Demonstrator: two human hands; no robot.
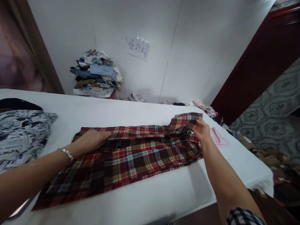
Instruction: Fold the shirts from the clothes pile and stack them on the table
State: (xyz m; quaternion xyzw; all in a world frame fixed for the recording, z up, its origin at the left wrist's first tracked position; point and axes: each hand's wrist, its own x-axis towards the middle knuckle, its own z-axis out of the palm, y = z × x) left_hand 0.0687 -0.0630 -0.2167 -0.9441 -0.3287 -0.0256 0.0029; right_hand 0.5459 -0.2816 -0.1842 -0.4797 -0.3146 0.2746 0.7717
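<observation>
The plaid shirt [138, 161] lies lengthwise on the white table [140, 113]. It should handle light, soft and limp, best held at edges or corners. Your right hand [201, 129] pinches its raised end; your left hand [96, 139] lies palm down on it, thumb hidden, so I cannot tell whether it grips.

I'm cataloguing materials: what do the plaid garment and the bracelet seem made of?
Plaid garment: probably woven cloth with a matte finish, possibly cotton, judging by its soft folds and dull surface.
Bracelet: probably polished metal, given its silvery glints, though shiny plastic is possible.
</observation>
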